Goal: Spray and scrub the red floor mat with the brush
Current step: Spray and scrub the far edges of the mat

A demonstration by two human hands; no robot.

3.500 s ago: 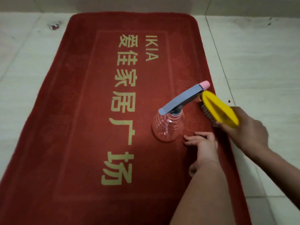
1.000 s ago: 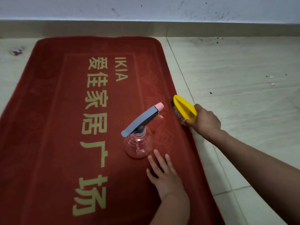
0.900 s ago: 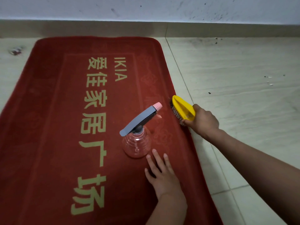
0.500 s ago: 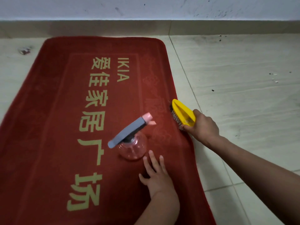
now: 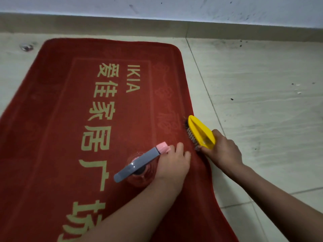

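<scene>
Your right hand (image 5: 222,151) has its fingers clamped on the near end of the brush (image 5: 201,132), whose bristles sit on the right edge of the mat (image 5: 70,123). Your left hand (image 5: 172,164) lies against the bottle (image 5: 138,179) mid-mat. You cannot tell whether its fingers hold it.

— Where is the yellow brush (image 5: 201,132)?
— On the right border of the red floor mat (image 5: 52,137), bristles down on the pile. The right hand (image 5: 222,151) grips its near end.
— And the spray bottle (image 5: 138,165)?
— It stands upright on the mat, just left of the brush, its grey head tipped with a pink nozzle.
— The left hand (image 5: 172,163)?
— It is right against the bottle, fingers on the mat by the nozzle. The bottle's head hides the thumb, so a grip can't be told.
— Around the mat?
— A pale tiled floor (image 5: 262,102) with dark specks, and a baseboard (image 5: 104,25) under a scuffed wall (image 5: 157,6).
</scene>
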